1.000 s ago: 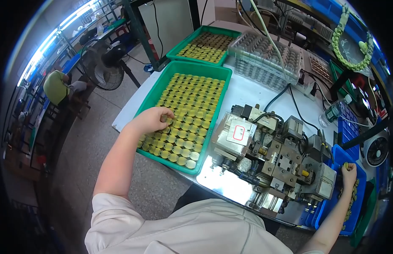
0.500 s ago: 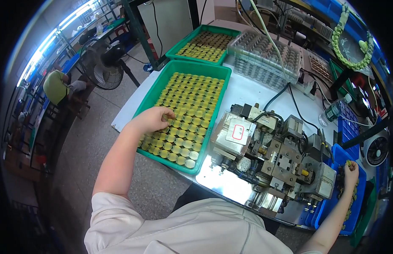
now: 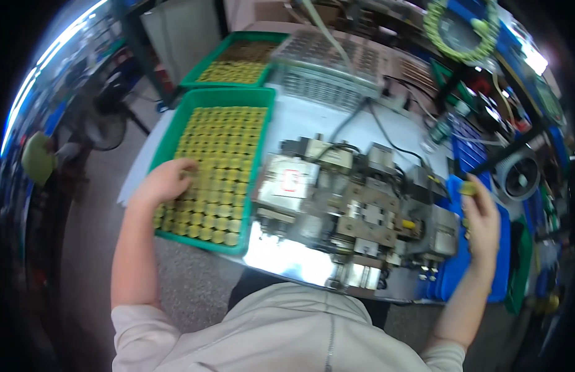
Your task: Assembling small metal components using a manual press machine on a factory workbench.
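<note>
Clock positions are read from the metal fixture (image 3: 364, 217), with 12 o'clock at the far side of the bench.

Workpiece: one yellowish disc (image 3: 467, 188), between 2 and 3 o'clock, in the right hand (image 3: 484, 220). Thumb and fingertips are closed on it, over the far end of the blue bin. The left hand (image 3: 168, 181), between 9 and 10 o'clock, is curled over the green tray (image 3: 261, 152), thumb and fingers close together; whether they hold a piece cannot be told.

Handling: the disc appears light and stiff, probably smooth enough to slip. Grip by opposite edges, between thumb and fingertip. Breakage appears unlikely.

Containers:
- Green tray, between 9 and 10 o'clock: yellowish discs (image 3: 228, 146) in close, regular rows.
- Second green tray (image 3: 199, 69), near 11 o'clock: yellowish pieces in the near part, darker brown beyond.
- Clear plastic box (image 3: 324, 87), just short of 12 o'clock: rows of greyish pieces, blurred.
- Blue bin (image 3: 499, 273), between 3 and 4 o'clock: contents mostly hidden by hand and forearm.
</note>
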{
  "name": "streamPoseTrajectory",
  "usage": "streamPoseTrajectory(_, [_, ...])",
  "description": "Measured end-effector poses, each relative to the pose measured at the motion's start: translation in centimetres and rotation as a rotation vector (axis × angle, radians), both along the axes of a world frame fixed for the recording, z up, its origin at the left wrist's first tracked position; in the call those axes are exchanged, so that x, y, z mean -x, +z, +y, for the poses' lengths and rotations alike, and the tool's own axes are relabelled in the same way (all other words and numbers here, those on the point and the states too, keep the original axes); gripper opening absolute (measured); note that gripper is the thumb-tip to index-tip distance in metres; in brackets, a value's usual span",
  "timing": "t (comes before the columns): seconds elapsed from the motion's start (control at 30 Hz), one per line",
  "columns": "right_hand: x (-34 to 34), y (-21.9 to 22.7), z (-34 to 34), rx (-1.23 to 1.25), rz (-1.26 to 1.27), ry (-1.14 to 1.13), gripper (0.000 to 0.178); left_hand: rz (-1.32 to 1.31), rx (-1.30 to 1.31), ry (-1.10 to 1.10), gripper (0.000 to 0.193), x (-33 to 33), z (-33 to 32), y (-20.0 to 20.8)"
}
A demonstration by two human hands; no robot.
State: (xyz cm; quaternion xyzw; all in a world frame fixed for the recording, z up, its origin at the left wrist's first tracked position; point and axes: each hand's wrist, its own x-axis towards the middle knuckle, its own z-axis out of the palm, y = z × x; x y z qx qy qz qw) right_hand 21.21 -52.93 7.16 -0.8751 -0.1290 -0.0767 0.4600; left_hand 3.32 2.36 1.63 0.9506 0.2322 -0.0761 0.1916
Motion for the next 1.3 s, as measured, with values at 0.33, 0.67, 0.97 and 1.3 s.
streamPoseTrajectory(0.33, [2.9,-4.2,7.4,0.397,-0.283,0.492,0.03,-0.918,0.752,0.091,0.034,-7.8,-12.7,3.2])
streamPoseTrajectory(0.67, [3.2,-3.9,8.8,0.579,-0.324,0.51,0.028,-1.128,0.844,0.237,0.032,-10.9,-11.3,-4.7])
streamPoseTrajectory(0.97, [3.6,-3.6,9.1,0.644,-0.353,0.496,0.025,-1.069,0.856,0.219,0.031,-10.7,-10.8,-4.5])
streamPoseTrajectory(1.3, [4.0,-4.1,9.8,0.65,-0.367,0.496,0.028,-1.062,0.893,0.244,0.031,-10.5,-11.1,-4.2])
